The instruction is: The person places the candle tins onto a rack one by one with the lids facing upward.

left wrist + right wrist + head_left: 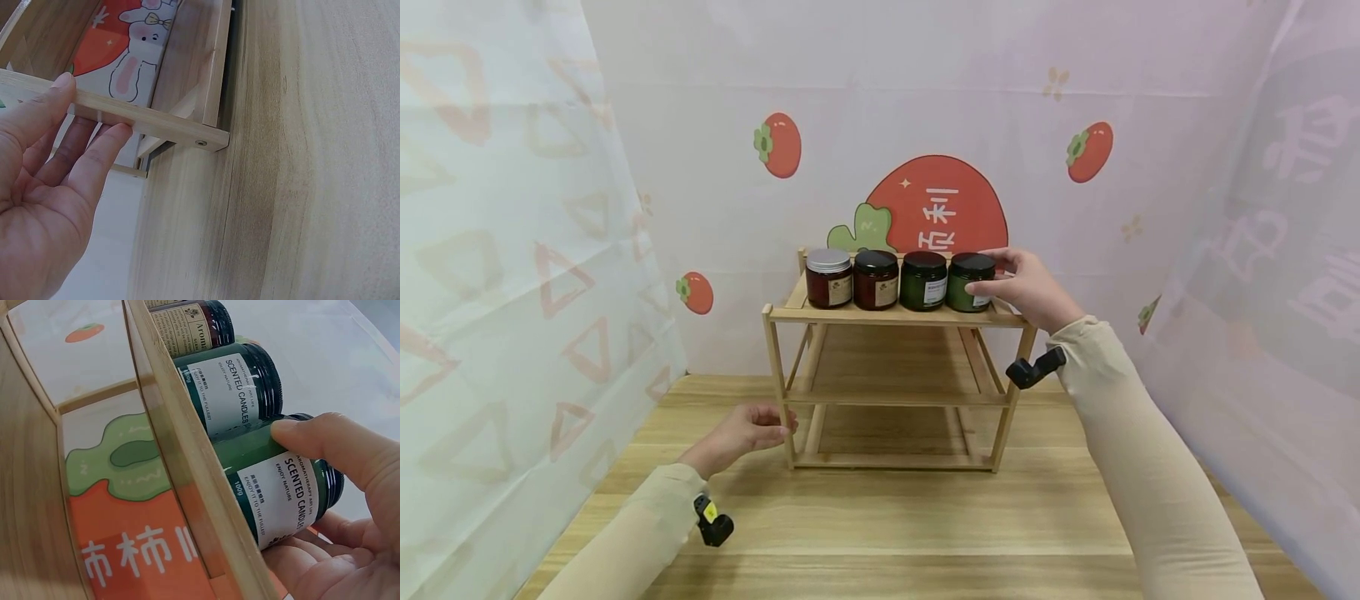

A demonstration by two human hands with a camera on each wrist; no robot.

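Note:
A wooden rack (895, 399) stands on the table with a row of scented candle jars along its top shelf. My right hand (1027, 287) grips the green scented candle jar (275, 494) at the row's right end, thumb on the near side and fingers around the far side. Close beside it is another green scented candle jar (923, 283) with a black lid. Farther left are a dark red jar (876, 281) with a black lid and one with a silver lid (828, 280). Low down, my left hand (741, 437) pinches the rack's front left post (119, 110) between thumb and fingers.
The rack's lower shelves hold nothing visible. Wood-grain table (880, 533) surface extends in front and to both sides. A printed cloth backdrop (700, 192) with persimmon drawings hangs behind the rack, and more cloth hangs at the left and right.

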